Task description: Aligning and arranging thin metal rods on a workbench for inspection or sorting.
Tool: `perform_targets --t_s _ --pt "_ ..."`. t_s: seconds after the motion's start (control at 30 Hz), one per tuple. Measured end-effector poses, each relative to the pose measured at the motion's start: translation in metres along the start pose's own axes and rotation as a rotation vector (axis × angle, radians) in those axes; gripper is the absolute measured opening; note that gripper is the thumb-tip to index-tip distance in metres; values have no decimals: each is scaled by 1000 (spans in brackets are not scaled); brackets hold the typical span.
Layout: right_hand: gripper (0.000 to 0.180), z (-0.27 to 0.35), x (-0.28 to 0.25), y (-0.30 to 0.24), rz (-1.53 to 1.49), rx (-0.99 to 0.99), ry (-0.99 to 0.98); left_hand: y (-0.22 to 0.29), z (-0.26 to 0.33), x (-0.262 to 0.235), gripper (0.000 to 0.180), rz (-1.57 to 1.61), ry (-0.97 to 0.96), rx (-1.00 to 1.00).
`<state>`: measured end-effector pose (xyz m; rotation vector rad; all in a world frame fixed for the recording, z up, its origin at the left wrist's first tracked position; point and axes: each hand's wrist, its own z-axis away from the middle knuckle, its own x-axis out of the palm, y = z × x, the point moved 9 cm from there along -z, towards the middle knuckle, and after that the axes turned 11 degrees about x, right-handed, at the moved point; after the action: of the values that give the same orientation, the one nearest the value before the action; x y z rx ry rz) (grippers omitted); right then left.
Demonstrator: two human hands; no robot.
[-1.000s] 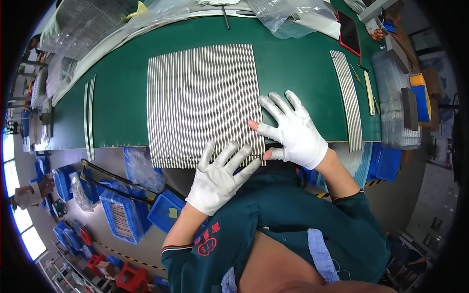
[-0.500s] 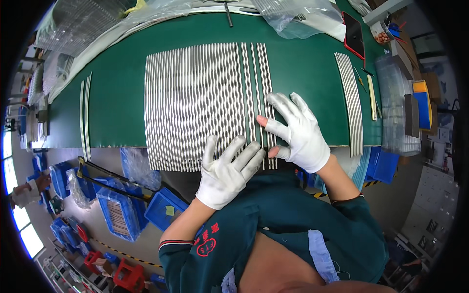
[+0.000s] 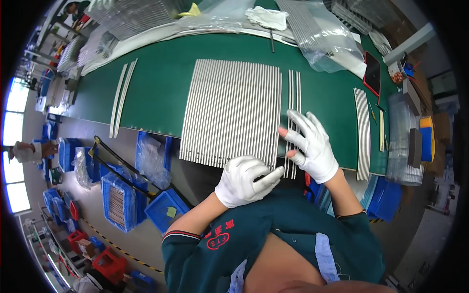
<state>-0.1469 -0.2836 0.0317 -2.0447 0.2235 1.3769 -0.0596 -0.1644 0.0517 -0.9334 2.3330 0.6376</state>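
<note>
A wide sheet of thin silver metal strips (image 3: pixel 232 112) lies side by side on the green table (image 3: pixel 161 93). Three strips (image 3: pixel 294 97) sit apart from its right edge, with a narrow gap between. My right hand (image 3: pixel 312 146), in a white glove, lies flat with spread fingers on the near part of those three strips. My left hand (image 3: pixel 244 180), also gloved, hovers at the table's near edge with fingers curled, its fingertips at the near ends of the sheet's rightmost strips. It grips nothing that I can see.
More strips lie in a bundle at the right (image 3: pixel 362 132) and a pair at the left (image 3: pixel 122 95). Clear plastic bags (image 3: pixel 317 34) and a white cloth (image 3: pixel 267 18) lie at the back. Blue crates (image 3: pixel 117 195) stand on the floor at the left. A red-edged tablet (image 3: pixel 372 73) is far right.
Three strips have been drawn to the right, away from the sheet, under my right hand. My left hand has slid back to the near edge and curled its fingers.
</note>
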Motion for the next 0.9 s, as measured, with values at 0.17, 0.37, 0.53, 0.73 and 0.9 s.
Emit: perform_targets --t_s 0.17,0.37,0.53,0.73,0.9 --pt "41 -45 5 -18 -15 23 -54 -6 -10 -40 44 -4 217 -63" --pt "18 -71 -18 -57 25 -205 95 -20 26 -80 19 -34 318 -450" --pt "21 -70 -27 -101 190 -369 220 -35 88 -26 47 884 -50 -1279" --pt "20 -82 -20 -113 145 -276 157 -42 64 -64 32 41 -200 -741" --pt "70 -79 3 -112 44 -287 -30 -71 142 -78 27 827 258 -1316"
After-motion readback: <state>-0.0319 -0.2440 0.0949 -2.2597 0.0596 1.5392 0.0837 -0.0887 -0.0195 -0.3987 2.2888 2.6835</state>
